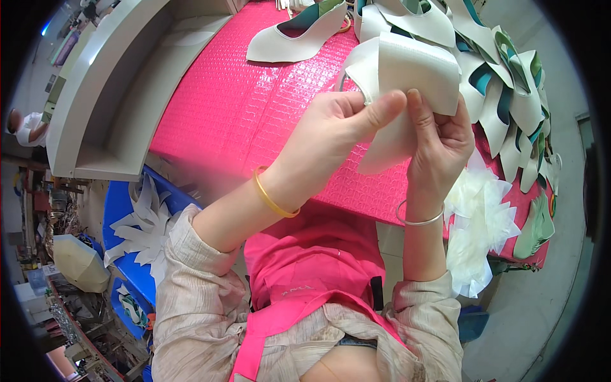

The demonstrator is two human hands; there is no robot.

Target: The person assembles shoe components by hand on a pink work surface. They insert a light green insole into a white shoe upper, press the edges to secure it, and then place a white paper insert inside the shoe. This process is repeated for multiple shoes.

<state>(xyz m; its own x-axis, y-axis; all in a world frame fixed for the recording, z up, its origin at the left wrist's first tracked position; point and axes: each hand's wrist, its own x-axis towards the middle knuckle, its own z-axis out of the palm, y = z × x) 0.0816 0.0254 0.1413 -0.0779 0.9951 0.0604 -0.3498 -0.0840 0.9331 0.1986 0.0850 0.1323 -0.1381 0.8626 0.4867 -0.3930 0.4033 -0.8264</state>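
Above the pink-covered table (223, 108), both hands grip a white shoe upper (414, 67), its broad band folded over and one flap hanging below. My left hand (334, 130) pinches its left edge, thumb stretched across toward the other hand. On the right side, my right hand (439, 137) clasps the lower edge with the thumb in front; the fingers behind are partly hidden. Another white shoe upper (293, 38) with a dark green lining lies beyond my left hand. A heap of similar white uppers (503, 95) spreads from the far side down along the right.
Thin, cream-white translucent pieces (480, 216) lie at the table's right front, beside a pale green upper (536, 226). A grey open-fronted cabinet (95, 114) borders the table at left. Below it, a blue bin (118, 197) holds white cut pieces (146, 226). A person (30, 129) is far left.
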